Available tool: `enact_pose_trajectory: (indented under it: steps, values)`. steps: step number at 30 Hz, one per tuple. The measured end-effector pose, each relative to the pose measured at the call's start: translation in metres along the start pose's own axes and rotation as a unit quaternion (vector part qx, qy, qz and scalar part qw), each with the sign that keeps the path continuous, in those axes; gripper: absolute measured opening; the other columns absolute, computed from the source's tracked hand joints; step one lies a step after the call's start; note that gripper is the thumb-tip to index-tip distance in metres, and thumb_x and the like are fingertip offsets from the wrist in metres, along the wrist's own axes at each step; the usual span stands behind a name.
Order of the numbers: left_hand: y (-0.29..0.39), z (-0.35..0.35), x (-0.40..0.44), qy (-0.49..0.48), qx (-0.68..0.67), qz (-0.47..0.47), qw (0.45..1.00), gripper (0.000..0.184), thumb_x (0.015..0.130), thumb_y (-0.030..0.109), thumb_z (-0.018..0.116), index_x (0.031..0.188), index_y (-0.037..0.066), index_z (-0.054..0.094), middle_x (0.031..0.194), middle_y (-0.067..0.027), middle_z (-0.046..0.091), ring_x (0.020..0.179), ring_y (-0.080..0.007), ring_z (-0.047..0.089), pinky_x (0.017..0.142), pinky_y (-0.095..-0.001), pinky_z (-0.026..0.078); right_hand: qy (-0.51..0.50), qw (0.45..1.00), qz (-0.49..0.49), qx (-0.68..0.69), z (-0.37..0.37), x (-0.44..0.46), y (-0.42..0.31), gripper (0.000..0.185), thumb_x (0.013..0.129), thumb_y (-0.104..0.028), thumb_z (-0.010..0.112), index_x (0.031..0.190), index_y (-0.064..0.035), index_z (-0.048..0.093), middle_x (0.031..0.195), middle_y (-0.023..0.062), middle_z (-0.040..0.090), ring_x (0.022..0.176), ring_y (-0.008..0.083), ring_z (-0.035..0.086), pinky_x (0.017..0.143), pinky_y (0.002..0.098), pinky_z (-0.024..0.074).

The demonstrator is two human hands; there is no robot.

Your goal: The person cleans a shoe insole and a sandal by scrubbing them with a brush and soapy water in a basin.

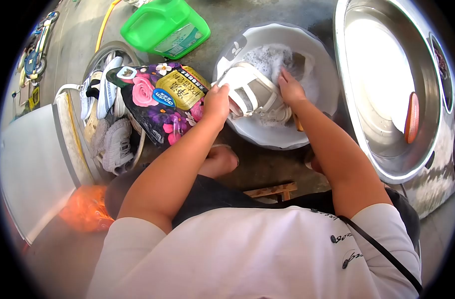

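A white shoe (247, 89) with strap-like bands is held tilted over the wash basin (280, 142). My left hand (217, 103) is closed on its left end, thumb on top. My right hand (291, 88) is at the shoe's far right side, fingers curled into a foamy greyish-white mass (277, 62); what they grip is hidden by suds. Soapy water with foam fills part of the basin, and a pale object lies in it behind my right hand. Below my right wrist, an orange-brown handle (298, 122) shows at the basin's near side.
A green jug (165, 27) and a floral detergent bag (160, 99) stand left of the basin. Further left, several shoes (117, 144) fill a container. On the right is a large metal tub (387, 172) with a reddish-brown oblong object (411, 117). An orange bag (87, 208) lies lower left.
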State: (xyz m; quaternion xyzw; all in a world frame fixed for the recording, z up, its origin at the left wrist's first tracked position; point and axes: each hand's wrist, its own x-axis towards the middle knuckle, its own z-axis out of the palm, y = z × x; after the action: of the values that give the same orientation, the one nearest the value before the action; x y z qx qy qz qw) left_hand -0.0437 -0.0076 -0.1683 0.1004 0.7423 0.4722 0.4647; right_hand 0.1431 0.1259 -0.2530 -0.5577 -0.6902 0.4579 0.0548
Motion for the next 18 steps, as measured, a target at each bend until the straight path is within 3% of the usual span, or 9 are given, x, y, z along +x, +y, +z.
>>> enact_pose_trajectory:
  steps: [1,3,6,7,9,11,13,14,18]
  values:
    - [-0.001,-0.001,-0.002,0.003,0.0,-0.007,1.0,0.032,0.097,0.024,0.049,0.116,0.0,0.057,0.092,-0.0101,0.066,0.077,-0.019,0.066,0.064,-0.0343,0.057,-0.007,1.0,0.003,-0.001,0.001,-0.014,-0.009,0.047,0.102,-0.032,0.041,0.148,-0.0275,0.04,0.132,0.0197,0.057,0.122,0.0348,0.055,0.104,0.0386,0.041]
    - [0.008,-0.003,-0.007,-0.06,-0.004,-0.02,0.998,0.035,0.097,0.024,0.049,0.119,-0.002,0.056,0.101,-0.0127,0.066,0.084,-0.0222,0.068,0.071,-0.0366,0.059,-0.043,0.972,-0.07,0.219,-0.001,-0.052,-0.061,0.047,0.101,-0.029,0.045,0.148,-0.0257,0.041,0.137,0.0186,0.054,0.127,0.0333,0.051,0.108,0.0365,0.0366]
    - [-0.01,-0.008,0.015,-0.017,0.063,0.027,0.998,0.035,0.096,0.023,0.049,0.12,-0.002,0.055,0.103,-0.0125,0.065,0.083,-0.0227,0.068,0.07,-0.036,0.059,-0.069,0.943,-0.299,0.129,0.019,-0.09,-0.094,0.047,0.1,-0.031,0.048,0.147,-0.0306,0.041,0.127,0.0221,0.059,0.117,0.0395,0.057,0.102,0.0393,0.0427]
    - [-0.016,-0.011,0.017,-0.019,0.046,0.018,0.999,0.035,0.096,0.023,0.049,0.12,-0.002,0.055,0.103,-0.0124,0.065,0.085,-0.023,0.068,0.071,-0.036,0.059,-0.071,0.943,-0.297,0.129,0.012,-0.084,-0.09,0.047,0.1,-0.031,0.048,0.147,-0.0306,0.041,0.127,0.0221,0.059,0.117,0.0395,0.057,0.102,0.0393,0.0427]
    - [-0.018,-0.004,0.013,-0.044,0.011,0.028,0.999,0.036,0.096,0.024,0.048,0.122,-0.001,0.055,0.103,-0.0119,0.065,0.089,-0.0225,0.068,0.073,-0.0355,0.058,-0.111,0.988,-0.075,-0.074,-0.015,-0.055,-0.088,0.048,0.1,-0.032,0.048,0.147,-0.0331,0.041,0.123,0.0245,0.06,0.11,0.044,0.059,0.099,0.0437,0.0442]
    - [-0.015,-0.003,0.005,-0.039,-0.003,-0.002,0.999,0.037,0.095,0.023,0.047,0.123,-0.001,0.054,0.105,-0.0119,0.065,0.093,-0.0219,0.067,0.073,-0.0357,0.058,-0.087,0.99,-0.084,-0.079,-0.007,-0.061,-0.086,0.046,0.099,-0.034,0.048,0.145,-0.0357,0.043,0.111,0.0249,0.064,0.1,0.0436,0.062,0.093,0.0466,0.0478]
    - [0.004,-0.003,-0.002,-0.037,-0.047,-0.013,0.998,0.037,0.095,0.021,0.047,0.124,-0.002,0.054,0.108,-0.0124,0.065,0.095,-0.022,0.066,0.075,-0.0364,0.058,-0.043,0.957,-0.279,0.063,0.017,-0.075,-0.089,0.044,0.099,-0.035,0.048,0.143,-0.0393,0.045,0.096,0.0224,0.064,0.092,0.0392,0.065,0.083,0.0462,0.0521]
    - [-0.006,-0.008,0.007,-0.027,-0.063,-0.02,0.997,0.036,0.095,0.02,0.049,0.123,-0.001,0.054,0.11,-0.0125,0.064,0.095,-0.0224,0.066,0.077,-0.0364,0.057,-0.036,0.954,-0.293,0.06,0.026,-0.081,-0.089,0.045,0.1,-0.034,0.047,0.144,-0.039,0.043,0.099,0.0192,0.065,0.094,0.0384,0.064,0.086,0.0456,0.0505]
    - [-0.006,0.001,0.003,-0.023,0.04,-0.002,0.999,0.036,0.092,0.024,0.05,0.113,-0.004,0.059,0.094,-0.0127,0.063,0.079,-0.0213,0.063,0.072,-0.0325,0.052,-0.061,0.974,-0.136,-0.168,-0.016,-0.043,-0.091,0.044,0.098,-0.037,0.048,0.143,-0.0375,0.045,0.1,0.0221,0.065,0.091,0.0403,0.065,0.085,0.0465,0.05]
